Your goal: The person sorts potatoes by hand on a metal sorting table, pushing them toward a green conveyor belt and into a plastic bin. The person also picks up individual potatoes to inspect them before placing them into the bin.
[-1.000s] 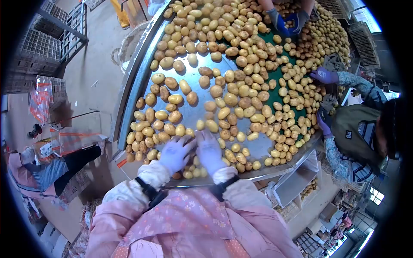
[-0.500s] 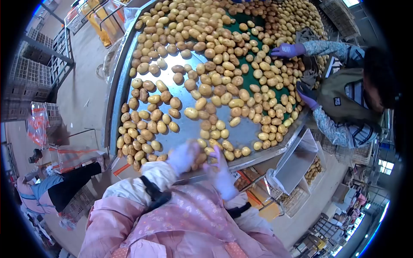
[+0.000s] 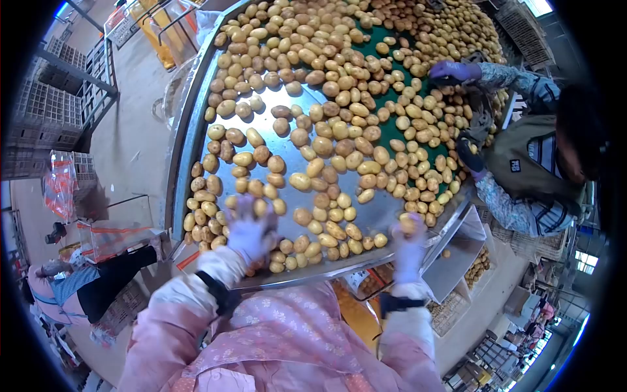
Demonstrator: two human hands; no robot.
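Observation:
Yellow-brown potatoes point(image 3: 336, 129) lie spread over a metal sorting table point(image 3: 382, 212). My left hand point(image 3: 250, 235), in a pale purple glove, reaches over potatoes near the table's front left, its fingers spread. Several of them sit around and beneath the fingertips. At the front right edge, my right hand point(image 3: 408, 243) is closed around a single potato point(image 3: 409, 224). Between my hands, more potatoes line the near rim.
Across the right side, a co-worker's purple-gloved hands point(image 3: 455, 70) work at the potatoes beside a green belt strip point(image 3: 386, 130). A metal chute point(image 3: 450, 245) slopes down at the right front. Stacked crates point(image 3: 49, 117) stand far left. Another person point(image 3: 85, 287) is at lower left.
My hands have moved apart from near each other at the front edge: the left forward and left, the right out to the right with a potato. The co-worker's hands have shifted slightly.

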